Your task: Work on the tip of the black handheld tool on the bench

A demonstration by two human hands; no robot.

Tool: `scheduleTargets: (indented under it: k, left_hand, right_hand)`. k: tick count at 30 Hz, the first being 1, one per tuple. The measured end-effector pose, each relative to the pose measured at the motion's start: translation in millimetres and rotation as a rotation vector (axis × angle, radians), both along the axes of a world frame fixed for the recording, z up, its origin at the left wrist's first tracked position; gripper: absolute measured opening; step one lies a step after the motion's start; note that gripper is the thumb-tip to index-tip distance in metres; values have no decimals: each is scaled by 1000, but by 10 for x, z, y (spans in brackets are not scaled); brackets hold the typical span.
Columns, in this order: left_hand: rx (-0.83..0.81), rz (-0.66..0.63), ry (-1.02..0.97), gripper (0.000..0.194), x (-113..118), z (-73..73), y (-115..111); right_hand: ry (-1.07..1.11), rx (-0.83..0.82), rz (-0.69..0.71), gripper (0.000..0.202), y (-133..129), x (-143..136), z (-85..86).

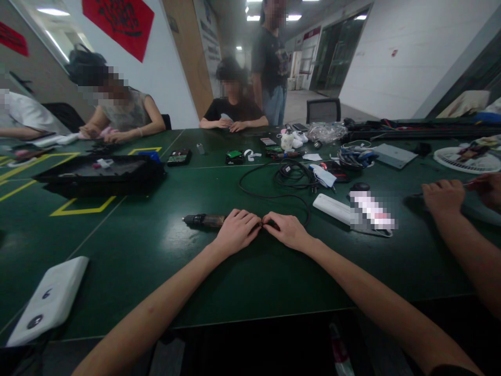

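A dark, pen-shaped tool with a brownish body (213,221) lies across the green table, its black tapered end pointing left. My left hand (238,230) is closed over the right end of this tool, fingers bent and pressed together. Just beside it, my right hand (287,230) has its thumb and fingertips pinched where a black cable (307,209) curves down toward it. The fingertips of both hands nearly meet, and the small part between them is too dark to make out.
A black tray (102,177) stands at the left, a white device (50,297) at the near left. A white power strip (332,210), coiled cables and electronic parts lie beyond my right hand. Another person's hands (444,197) work at the right edge; people sit across the table.
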State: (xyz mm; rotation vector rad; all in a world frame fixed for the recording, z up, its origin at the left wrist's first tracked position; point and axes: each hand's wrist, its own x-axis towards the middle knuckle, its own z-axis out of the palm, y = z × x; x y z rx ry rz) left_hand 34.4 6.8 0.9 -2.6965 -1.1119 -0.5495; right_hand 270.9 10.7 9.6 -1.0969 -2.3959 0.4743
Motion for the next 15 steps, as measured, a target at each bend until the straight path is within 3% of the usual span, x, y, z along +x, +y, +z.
scheduleTargets:
  k: [15]
  left_hand:
    - [8,6,11,21,0,16,-9]
  right_hand:
    - [-10,9,-8,13,4,-5,-5]
